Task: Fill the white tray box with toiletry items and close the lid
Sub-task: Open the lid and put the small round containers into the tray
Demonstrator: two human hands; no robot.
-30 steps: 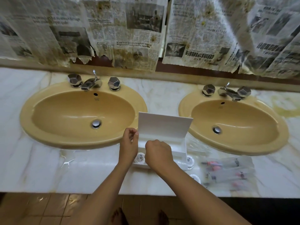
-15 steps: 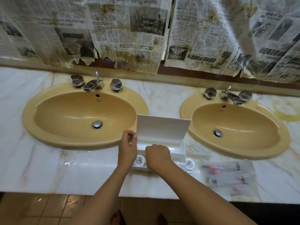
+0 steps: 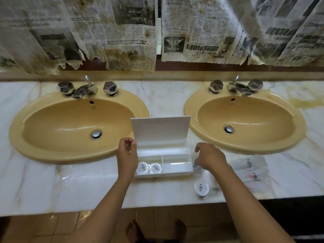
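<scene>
right hand [image 3: 209, 157] pinched a small round soap [image 3: 196, 167] beside the box [image 3: 175, 165]; best to lift it straight up while left hand [image 3: 127, 156] gripped the lid [image 3: 160, 128].

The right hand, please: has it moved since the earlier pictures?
Yes. The right hand has gone from over the white tray box to its right side, toward the right-hand sink, reaching a round soap.

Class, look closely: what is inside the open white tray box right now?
Two round white wrapped items sit side by side in the front-left compartment of the white plastic tray box. The other compartments look bare. The left hand covers the box's left edge.
</scene>
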